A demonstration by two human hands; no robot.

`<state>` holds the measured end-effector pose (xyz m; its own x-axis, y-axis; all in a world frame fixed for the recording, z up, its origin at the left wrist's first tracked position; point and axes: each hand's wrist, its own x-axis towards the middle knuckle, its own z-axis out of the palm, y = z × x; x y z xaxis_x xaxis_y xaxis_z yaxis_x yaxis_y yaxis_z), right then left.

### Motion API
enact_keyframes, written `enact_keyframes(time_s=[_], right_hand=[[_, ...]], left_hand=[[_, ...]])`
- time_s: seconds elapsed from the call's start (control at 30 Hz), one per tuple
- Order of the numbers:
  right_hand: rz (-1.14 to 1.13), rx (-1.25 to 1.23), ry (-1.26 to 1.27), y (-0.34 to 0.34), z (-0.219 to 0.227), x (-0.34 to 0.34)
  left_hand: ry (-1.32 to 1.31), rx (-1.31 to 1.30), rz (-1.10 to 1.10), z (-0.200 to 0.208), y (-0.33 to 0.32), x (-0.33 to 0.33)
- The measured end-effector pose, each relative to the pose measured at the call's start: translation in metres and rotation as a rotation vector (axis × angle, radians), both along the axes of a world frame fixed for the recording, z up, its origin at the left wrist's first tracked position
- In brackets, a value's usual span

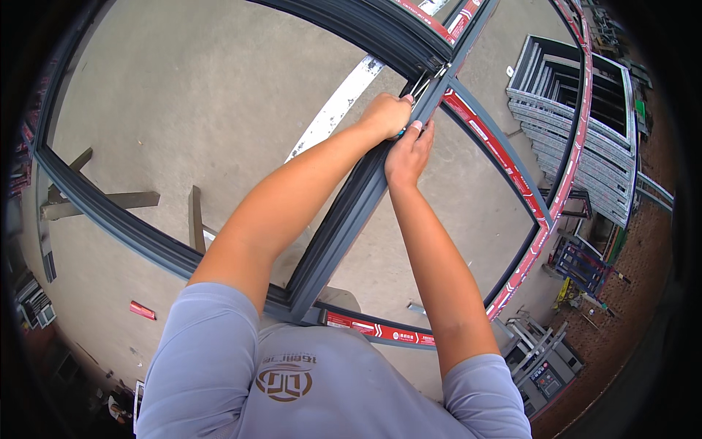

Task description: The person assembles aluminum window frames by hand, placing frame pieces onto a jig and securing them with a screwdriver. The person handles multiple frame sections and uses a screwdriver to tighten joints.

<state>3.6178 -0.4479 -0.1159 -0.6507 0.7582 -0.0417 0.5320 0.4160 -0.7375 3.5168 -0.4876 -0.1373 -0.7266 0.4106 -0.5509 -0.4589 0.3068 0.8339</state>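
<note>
My left hand (386,117) is closed in a fist against the grey middle bar (349,212) of a large dark grey window frame (121,208). From the fist, a slim shiny metal hand tool (421,86) reaches to the joint where the bars meet; a bit of blue shows below the fist. Its exact kind is unclear. Just beside it, my right hand (411,154) grips the same bar, thumb on top and fingers along the right side. Red protective film (493,146) covers several outer faces of the frame.
Wooden and metal supports (131,201) show under the frame at left. A white, scuffed beam (336,110) lies beneath it. At right stand stacked window frames (574,124) and a grey machine with a control panel (545,377). A small red piece (142,310) lies on the floor.
</note>
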Motion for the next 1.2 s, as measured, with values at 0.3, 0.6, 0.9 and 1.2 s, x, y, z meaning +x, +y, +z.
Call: enact_keyframes(time_s=[0.3, 0.6, 0.9, 1.2], right_hand=[[-0.021, -0.004, -0.009, -0.003, 0.004, 0.0], [-0.032, 0.04, -0.011, -0.002, -0.001, 0.001], [-0.063, 0.014, -0.028, -0.003, 0.009, -0.001], [-0.089, 0.003, -0.019, -0.005, 0.007, 0.0]], left_hand=[[-0.293, 0.143, -0.1, 0.002, -0.015, -0.012], [-0.019, 0.741, 0.417, 0.021, -0.042, 0.042], [0.139, 0.581, 0.384, 0.021, -0.05, 0.068], [0.224, 0.3, -0.027, 0.053, -0.112, 0.051]])
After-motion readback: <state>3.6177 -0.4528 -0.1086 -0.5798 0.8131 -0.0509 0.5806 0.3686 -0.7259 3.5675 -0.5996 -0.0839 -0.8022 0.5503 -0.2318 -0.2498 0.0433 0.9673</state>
